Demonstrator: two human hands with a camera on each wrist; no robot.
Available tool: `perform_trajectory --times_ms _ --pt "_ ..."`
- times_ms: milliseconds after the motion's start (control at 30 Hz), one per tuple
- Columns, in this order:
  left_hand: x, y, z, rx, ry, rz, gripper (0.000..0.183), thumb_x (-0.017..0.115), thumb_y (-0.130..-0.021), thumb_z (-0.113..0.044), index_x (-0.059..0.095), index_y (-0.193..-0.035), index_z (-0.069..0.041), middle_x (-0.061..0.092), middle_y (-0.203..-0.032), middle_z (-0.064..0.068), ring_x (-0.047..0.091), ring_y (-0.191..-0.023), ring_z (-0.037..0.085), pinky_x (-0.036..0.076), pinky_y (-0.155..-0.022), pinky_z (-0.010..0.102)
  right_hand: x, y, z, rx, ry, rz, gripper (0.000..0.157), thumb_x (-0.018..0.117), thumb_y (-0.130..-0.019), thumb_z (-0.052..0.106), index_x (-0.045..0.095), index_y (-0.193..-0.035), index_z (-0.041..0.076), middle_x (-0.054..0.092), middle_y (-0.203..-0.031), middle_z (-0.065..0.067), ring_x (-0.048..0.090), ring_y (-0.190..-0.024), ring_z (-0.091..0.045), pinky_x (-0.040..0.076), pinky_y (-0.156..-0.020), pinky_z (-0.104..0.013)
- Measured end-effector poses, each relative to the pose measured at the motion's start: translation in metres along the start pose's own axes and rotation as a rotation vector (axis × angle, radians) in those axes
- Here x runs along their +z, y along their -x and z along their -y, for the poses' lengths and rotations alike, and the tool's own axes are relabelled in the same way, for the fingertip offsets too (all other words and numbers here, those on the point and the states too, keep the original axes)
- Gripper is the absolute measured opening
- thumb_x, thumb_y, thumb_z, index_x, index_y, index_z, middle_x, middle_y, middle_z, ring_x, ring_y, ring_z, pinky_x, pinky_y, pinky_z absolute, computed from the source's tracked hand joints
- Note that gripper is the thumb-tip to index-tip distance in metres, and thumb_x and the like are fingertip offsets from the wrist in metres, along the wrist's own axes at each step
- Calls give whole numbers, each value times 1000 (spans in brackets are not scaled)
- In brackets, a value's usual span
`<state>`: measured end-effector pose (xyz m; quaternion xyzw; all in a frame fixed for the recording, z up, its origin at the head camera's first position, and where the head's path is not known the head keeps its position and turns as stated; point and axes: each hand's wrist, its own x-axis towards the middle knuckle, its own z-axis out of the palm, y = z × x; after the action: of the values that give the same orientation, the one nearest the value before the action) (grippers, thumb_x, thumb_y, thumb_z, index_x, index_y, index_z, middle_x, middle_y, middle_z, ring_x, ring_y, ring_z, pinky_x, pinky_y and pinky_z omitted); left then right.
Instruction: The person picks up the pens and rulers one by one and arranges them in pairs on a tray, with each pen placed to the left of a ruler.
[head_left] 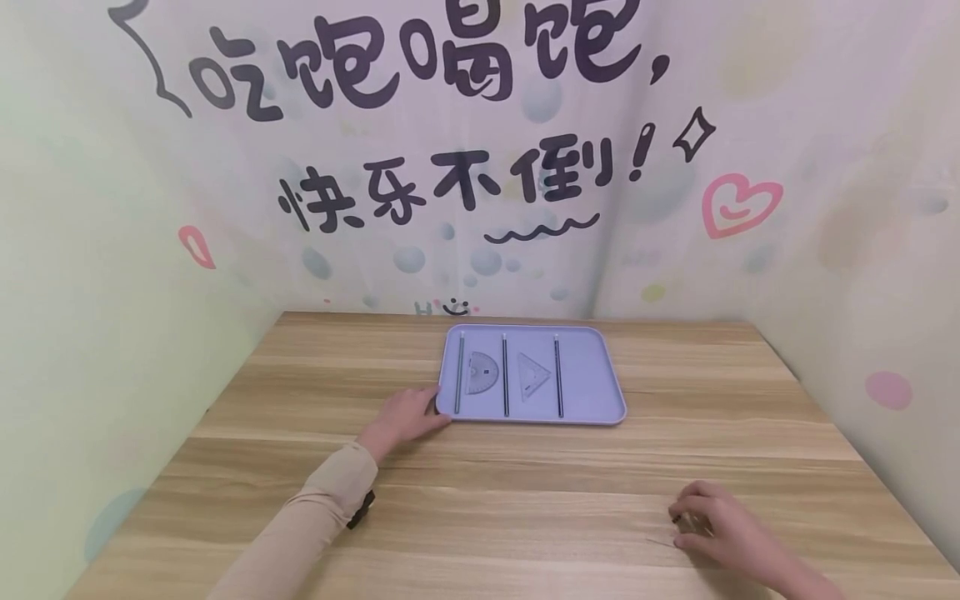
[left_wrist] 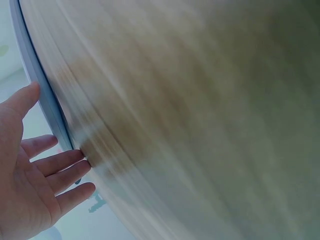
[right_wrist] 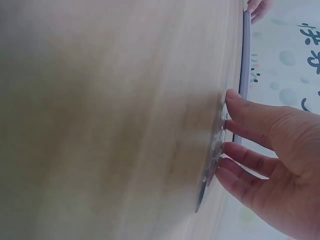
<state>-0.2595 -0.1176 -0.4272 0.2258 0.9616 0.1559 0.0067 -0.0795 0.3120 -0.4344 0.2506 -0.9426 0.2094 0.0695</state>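
Note:
On the table lies a light purple-blue tray [head_left: 592, 375]. In it, three dark pencils [head_left: 506, 375] lie parallel, with a clear protractor [head_left: 482, 372] and a clear set square [head_left: 533, 375] between them. My left hand [head_left: 408, 414] touches the tray's near left corner; in the left wrist view its fingers [left_wrist: 65, 162] are spread and fairly straight along the rim. At the near right, my right hand [head_left: 712, 525] has thumb and fingertips curled at a thin, shiny, partly dark thing [right_wrist: 202, 192] low over the table. I cannot tell its kind; the fingers hide much of it.
The wood-grain table [head_left: 525, 508] meets a printed cloth backdrop [head_left: 450, 267] behind the tray, with more cloth at both sides. A black band [head_left: 361, 510] shows at the left sleeve.

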Motion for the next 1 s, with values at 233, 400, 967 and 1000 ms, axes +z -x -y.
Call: perform_trajectory --times_ms 233,400,967,1000 --pt "-1 0 0 -7 16 -1 56 64 -82 -37 51 -124 -1 61 -112 16 58 -101 30 47 -88 41 -8 -14 -9 35 -194 189 29 74 -69 40 65 -84 16 54 -83 13 48 -75 1 45 -61 -21" --pt "-1 1 -1 -5 9 -4 56 65 -82 -37 52 -123 -2 62 -110 15 59 -98 28 47 -87 40 -10 -19 -13 29 -278 245 29 75 -67 39 58 -77 18 48 -77 10 42 -70 1 38 -56 -20" --pt "-1 0 -1 -5 13 0 56 64 -82 -38 52 -124 -2 61 -113 17 58 -103 31 47 -89 41 -12 -30 -25 -46 -580 380 16 71 -76 15 56 -79 8 53 -72 12 47 -64 4 45 -49 -20" --pt "-1 0 -1 -7 12 -1 56 64 -82 -38 52 -124 -2 61 -113 17 58 -103 31 47 -88 41 -14 -31 -26 -59 -597 387 14 70 -76 12 57 -80 7 54 -72 10 48 -64 4 45 -49 -20"
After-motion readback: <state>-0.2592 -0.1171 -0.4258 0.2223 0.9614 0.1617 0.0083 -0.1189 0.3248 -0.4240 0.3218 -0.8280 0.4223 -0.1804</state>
